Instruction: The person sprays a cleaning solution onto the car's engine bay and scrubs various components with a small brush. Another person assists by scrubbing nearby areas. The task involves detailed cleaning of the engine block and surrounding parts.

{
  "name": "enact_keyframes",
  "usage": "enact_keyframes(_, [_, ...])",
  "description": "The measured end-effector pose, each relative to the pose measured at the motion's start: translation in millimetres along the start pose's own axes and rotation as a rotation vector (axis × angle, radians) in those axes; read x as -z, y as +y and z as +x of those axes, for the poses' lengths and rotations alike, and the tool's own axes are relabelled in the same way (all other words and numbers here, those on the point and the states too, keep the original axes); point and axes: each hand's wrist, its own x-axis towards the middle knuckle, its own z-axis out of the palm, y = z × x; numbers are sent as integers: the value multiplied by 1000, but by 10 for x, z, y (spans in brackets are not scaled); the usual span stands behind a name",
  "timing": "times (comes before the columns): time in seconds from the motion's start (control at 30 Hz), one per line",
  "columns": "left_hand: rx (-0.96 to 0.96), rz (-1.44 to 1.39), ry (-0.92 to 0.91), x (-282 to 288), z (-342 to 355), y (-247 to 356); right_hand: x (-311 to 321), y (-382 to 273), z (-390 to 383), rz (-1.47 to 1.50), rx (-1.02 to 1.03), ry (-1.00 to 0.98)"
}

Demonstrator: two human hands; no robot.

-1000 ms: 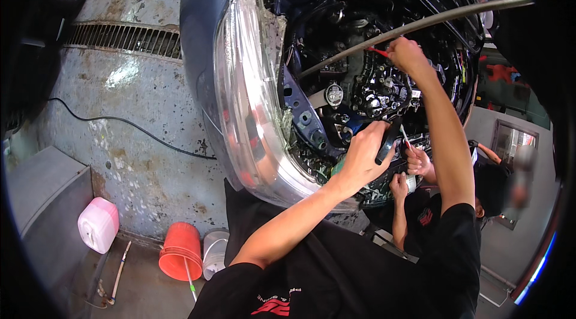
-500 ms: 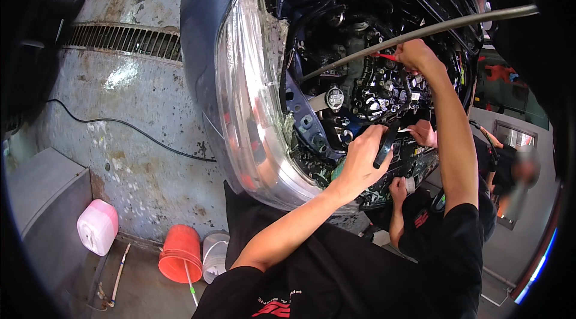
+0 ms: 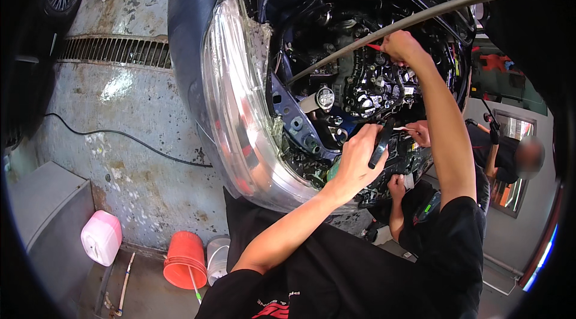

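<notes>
My left hand (image 3: 361, 154) is closed around a slim black bar-shaped object (image 3: 381, 146), held over the near part of an open car engine bay. Farther in, my right hand (image 3: 403, 48) grips a thin red-handled tool (image 3: 374, 47) above the engine (image 3: 384, 88). My fingers and the hood prop rod partly hide the tool's working end. A reservoir with a round cap (image 3: 324, 98) sits left of the engine. Close to my left hand, a co-worker's hand (image 3: 420, 132) holds a thin pale stick-like tool (image 3: 403, 129); their other hand (image 3: 396, 186) holds a small whitish container (image 3: 409, 181).
The metal prop rod (image 3: 420, 16) slants across the bay. A large clear headlight (image 3: 231, 103) lines its left side. A red bucket (image 3: 185, 259), a clear bucket (image 3: 218, 259) and a pink-filled jug (image 3: 101, 238) stand on the floor. Another person (image 3: 501, 154) is at far right.
The whole view has shifted slightly, with the car now a little farther left. Both my hands keep their grips, and my right hand has moved slightly farther over the engine.
</notes>
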Motion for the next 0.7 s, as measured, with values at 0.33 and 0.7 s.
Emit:
enact_keyframes(0.33, [76, -81, -124, -23, -12, -40, -906, 6, 9, 326, -22, 380])
enact_keyframes(0.7, [228, -131, -190, -53, 42, 261, -2751, 85, -1515, 1640, -150, 552])
